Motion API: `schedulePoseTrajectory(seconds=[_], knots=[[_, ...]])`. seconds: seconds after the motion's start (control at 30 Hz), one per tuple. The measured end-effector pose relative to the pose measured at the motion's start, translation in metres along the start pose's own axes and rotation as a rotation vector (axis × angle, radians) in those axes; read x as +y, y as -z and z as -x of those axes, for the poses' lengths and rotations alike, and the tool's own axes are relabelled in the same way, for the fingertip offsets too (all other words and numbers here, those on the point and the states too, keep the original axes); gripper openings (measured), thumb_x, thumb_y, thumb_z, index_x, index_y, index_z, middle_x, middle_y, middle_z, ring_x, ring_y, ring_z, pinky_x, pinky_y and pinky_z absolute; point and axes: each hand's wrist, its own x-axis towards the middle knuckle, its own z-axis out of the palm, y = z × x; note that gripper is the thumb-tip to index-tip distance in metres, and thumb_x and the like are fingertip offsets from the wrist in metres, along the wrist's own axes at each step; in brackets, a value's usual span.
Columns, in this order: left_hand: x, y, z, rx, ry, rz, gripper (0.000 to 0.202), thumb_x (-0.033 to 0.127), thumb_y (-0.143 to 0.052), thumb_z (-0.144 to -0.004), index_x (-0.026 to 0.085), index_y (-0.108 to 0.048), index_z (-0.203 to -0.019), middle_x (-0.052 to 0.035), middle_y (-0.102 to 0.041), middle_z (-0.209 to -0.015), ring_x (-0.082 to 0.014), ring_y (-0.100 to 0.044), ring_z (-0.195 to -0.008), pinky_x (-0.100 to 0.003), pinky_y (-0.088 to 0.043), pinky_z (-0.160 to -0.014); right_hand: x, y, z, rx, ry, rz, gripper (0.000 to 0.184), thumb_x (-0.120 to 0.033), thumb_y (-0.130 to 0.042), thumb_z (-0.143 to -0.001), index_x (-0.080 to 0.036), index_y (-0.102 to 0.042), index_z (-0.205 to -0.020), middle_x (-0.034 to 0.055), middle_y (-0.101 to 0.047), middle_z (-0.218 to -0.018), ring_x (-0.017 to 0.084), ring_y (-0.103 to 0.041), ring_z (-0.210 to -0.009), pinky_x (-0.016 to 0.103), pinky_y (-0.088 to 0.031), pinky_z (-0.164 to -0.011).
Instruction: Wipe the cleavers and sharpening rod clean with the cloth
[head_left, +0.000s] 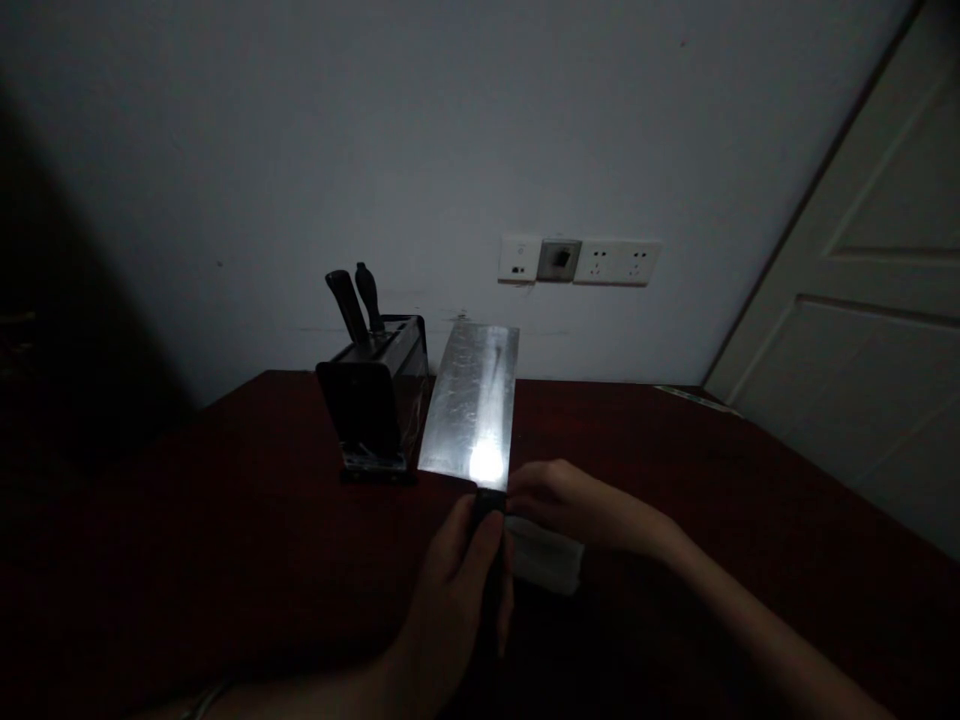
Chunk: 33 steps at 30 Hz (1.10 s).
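My left hand [457, 590] is closed round the dark handle of a broad cleaver [471, 405], whose shiny blade points away from me and catches a bright glare near the handle. My right hand [570, 505] rests just right of the handle, fingers curled on a folded white cloth [547, 560] lying on the dark red table [225, 520]. A black knife block [371, 400] stands just left of the blade, with two dark knife handles sticking up from it.
The room is dim. A pale wall stands behind the table, with a row of sockets [581, 260]. A white door [862, 300] is at the right. The left side is in deep shadow.
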Motion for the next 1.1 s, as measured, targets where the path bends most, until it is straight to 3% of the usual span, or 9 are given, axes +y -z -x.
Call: schedulePoseTrajectory(seconds=[0.1,0.23,0.43,0.7,0.9,1.1], knots=[[0.000,-0.001,-0.001,-0.008,0.001,0.011,0.031,0.049,-0.045,-0.081,0.019,-0.043,-0.080,0.0085,-0.041,-0.041,-0.0050,-0.034,-0.030,-0.014,-0.029,-0.029,-0.014,0.006,0.000,0.083,-0.070,-0.167,0.033,-0.036,-0.042,-0.087,-0.014,-0.064,-0.076,0.0021,-0.061,-0.068,0.011,-0.052,-0.059,0.021,-0.040,-0.050],[0.001,-0.001,-0.002,0.012,-0.003,0.010,0.032,0.050,-0.046,-0.081,0.019,-0.043,-0.079,0.0086,-0.041,-0.042,-0.0052,-0.034,-0.030,-0.015,-0.029,-0.029,-0.032,0.006,0.001,0.096,-0.127,-0.429,0.034,-0.038,-0.042,-0.086,-0.014,-0.061,-0.070,0.0002,-0.056,-0.064,0.009,-0.051,-0.053,0.019,-0.041,-0.045],[0.001,0.001,-0.003,0.005,-0.060,-0.011,0.032,0.050,-0.044,-0.082,0.018,-0.044,-0.078,0.0078,-0.042,-0.042,-0.0055,-0.035,-0.031,-0.015,-0.030,-0.031,-0.040,0.004,0.002,0.123,-0.117,-0.592,0.029,-0.034,-0.047,-0.082,-0.013,-0.062,-0.068,-0.0008,-0.054,-0.062,0.008,-0.051,-0.051,0.020,-0.046,-0.046],[0.005,-0.001,-0.003,0.036,-0.070,-0.073,0.033,0.050,-0.043,-0.083,0.018,-0.044,-0.076,0.0070,-0.043,-0.041,-0.0060,-0.037,-0.032,-0.015,-0.030,-0.031,-0.031,-0.011,-0.003,0.248,-0.045,-0.634,0.018,-0.032,-0.064,-0.071,-0.015,-0.066,-0.069,0.0001,-0.057,-0.068,0.009,-0.054,-0.054,0.021,-0.046,-0.045],[0.006,-0.001,-0.008,0.100,-0.093,-0.068,0.035,0.052,-0.044,-0.081,0.018,-0.046,-0.075,0.0067,-0.043,-0.042,-0.0065,-0.038,-0.031,-0.016,-0.031,-0.031,-0.032,-0.015,-0.002,0.361,0.023,-0.521,0.013,-0.028,-0.065,-0.071,-0.017,-0.070,-0.073,0.0029,-0.061,-0.074,0.010,-0.055,-0.060,0.020,-0.044,-0.045],[0.004,0.006,-0.020,0.081,-0.126,-0.069,0.038,0.053,-0.039,-0.083,0.018,-0.047,-0.069,0.0068,-0.043,-0.040,-0.0055,-0.034,-0.026,-0.015,-0.027,-0.027,-0.036,-0.017,-0.003,0.477,-0.059,-0.510,0.012,-0.028,-0.068,-0.067,-0.018,-0.070,-0.072,0.0034,-0.059,-0.077,0.011,-0.053,-0.062,0.019,-0.042,-0.044]])
